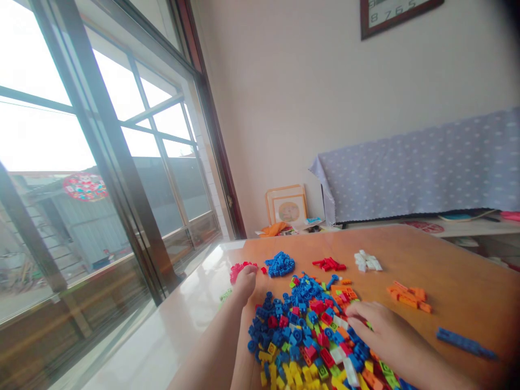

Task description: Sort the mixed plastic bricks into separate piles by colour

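Toy bricks of many colours form a large mixed pile (309,330) on the brown table (455,271). My left hand (245,283) reaches to a small pink-red brick pile (239,268) at the table's far left; its fingers are closed together, and what they hold, if anything, is hidden. My right hand (368,319) rests at the right edge of the mixed pile, fingers bent over the bricks; their tips are too unclear to tell a grip. A blue brick pile (280,264) lies just right of my left hand.
Beyond the mixed pile lie red pieces (330,264) and white pieces (366,261). Orange pieces (409,296) and a blue bar (465,343) are at the right. Light green bricks (225,295) sit beside my left wrist. A window (162,162) borders the left side.
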{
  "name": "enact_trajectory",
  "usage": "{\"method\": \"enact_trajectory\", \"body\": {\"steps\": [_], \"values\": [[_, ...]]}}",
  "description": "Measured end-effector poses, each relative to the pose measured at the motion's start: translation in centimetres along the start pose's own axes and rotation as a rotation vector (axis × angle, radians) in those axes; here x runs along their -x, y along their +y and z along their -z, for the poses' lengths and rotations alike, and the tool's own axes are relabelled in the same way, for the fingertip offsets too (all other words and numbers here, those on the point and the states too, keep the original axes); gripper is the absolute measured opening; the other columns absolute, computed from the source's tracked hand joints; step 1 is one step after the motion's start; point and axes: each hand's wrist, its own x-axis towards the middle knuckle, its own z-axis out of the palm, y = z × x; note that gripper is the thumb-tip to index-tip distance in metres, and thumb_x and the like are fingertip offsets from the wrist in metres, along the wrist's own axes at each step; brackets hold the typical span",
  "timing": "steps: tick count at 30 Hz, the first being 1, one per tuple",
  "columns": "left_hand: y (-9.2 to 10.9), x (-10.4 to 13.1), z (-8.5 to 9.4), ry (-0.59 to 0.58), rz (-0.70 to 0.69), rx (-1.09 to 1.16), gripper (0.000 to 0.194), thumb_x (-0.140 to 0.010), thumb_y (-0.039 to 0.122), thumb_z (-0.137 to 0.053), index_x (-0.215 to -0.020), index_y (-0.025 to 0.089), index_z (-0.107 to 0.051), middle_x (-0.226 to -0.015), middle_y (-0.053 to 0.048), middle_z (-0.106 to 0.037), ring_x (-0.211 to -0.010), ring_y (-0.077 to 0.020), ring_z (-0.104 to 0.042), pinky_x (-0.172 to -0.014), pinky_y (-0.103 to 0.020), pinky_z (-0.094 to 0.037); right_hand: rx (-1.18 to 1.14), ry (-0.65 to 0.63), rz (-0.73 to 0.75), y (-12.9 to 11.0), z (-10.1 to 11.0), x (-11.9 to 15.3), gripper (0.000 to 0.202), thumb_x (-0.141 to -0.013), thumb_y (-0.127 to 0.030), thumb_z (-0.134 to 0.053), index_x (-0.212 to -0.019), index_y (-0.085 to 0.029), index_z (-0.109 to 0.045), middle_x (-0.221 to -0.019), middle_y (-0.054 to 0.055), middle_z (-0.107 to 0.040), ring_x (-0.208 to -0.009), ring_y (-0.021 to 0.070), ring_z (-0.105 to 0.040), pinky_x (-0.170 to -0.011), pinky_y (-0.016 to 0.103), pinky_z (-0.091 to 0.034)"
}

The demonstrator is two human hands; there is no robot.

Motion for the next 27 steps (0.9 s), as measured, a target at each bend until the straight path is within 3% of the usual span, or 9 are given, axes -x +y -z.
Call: {"method": "enact_trajectory", "body": {"steps": [5, 12, 20, 24, 27], "values": [[0.8, -0.2, -0.6, -0.099, -0.179, -0.259, 0.028, -0.081, 0.010, -0.063, -0.099, 0.027, -0.076, -0.135, -0.005, -0.066, -0.138, -0.0308, -0.044, -0.116, -0.047, -0.031, -0.034, 0.027, -0.027, -0.4, 0.4, 0.1, 0.027, -0.091, -0.042, -0.050, -0.088, -0.027, -0.071, -0.087, 0.005, -0.074, -0.087, 0.0236, -0.068, -0.082, 0.031, -0.050], [1.5, -0.9, -1.9, -0.092, -0.314, -0.354, 0.037, -0.081, 0.012, -0.063, -0.111, 0.031, -0.074, -0.131, -0.009, -0.067, -0.135, -0.0344, -0.044, -0.114, -0.049, -0.030, -0.032, 0.003, -0.036, 0.1, -0.1, -0.1, 0.028, -0.095, -0.043, -0.047, -0.091, -0.028, -0.070, -0.090, 0.005, -0.073, -0.087, 0.0236, -0.067, -0.082, 0.032, -0.049], [1.4, -1.8, -2.7, 0.002, -0.271, -0.349, 0.010, -0.077, 0.015, -0.069, -0.079, 0.024, -0.073, -0.101, -0.012, -0.071, -0.120, -0.0347, -0.055, -0.105, -0.043, -0.038, 0.011, -0.036, -0.049, 0.1, -0.3, -0.1, 0.031, -0.099, -0.043, -0.044, -0.094, -0.029, -0.071, -0.093, 0.004, -0.073, -0.089, 0.0223, -0.067, -0.081, 0.032, -0.047], [0.8, -2.1, -1.9, 0.070, -0.226, -0.320, 0.014, -0.081, 0.015, -0.065, -0.087, 0.023, -0.074, -0.104, -0.011, -0.067, -0.108, -0.0285, -0.061, -0.095, -0.034, -0.043, 0.017, -0.044, -0.054, -0.1, -0.2, 0.3, 0.031, -0.099, -0.044, -0.044, -0.094, -0.029, -0.071, -0.094, 0.004, -0.072, -0.090, 0.0225, -0.067, -0.082, 0.032, -0.047], [0.4, -2.3, -0.3, 0.134, -0.198, -0.296, 0.013, -0.086, 0.019, -0.062, -0.092, 0.022, -0.074, -0.107, -0.010, -0.065, -0.103, -0.0258, -0.062, -0.091, -0.031, -0.044, 0.012, -0.041, -0.056, -0.2, -0.2, 0.2, 0.031, -0.099, -0.045, -0.044, -0.095, -0.029, -0.071, -0.094, 0.003, -0.073, -0.090, 0.0225, -0.067, -0.082, 0.032, -0.047]]}}
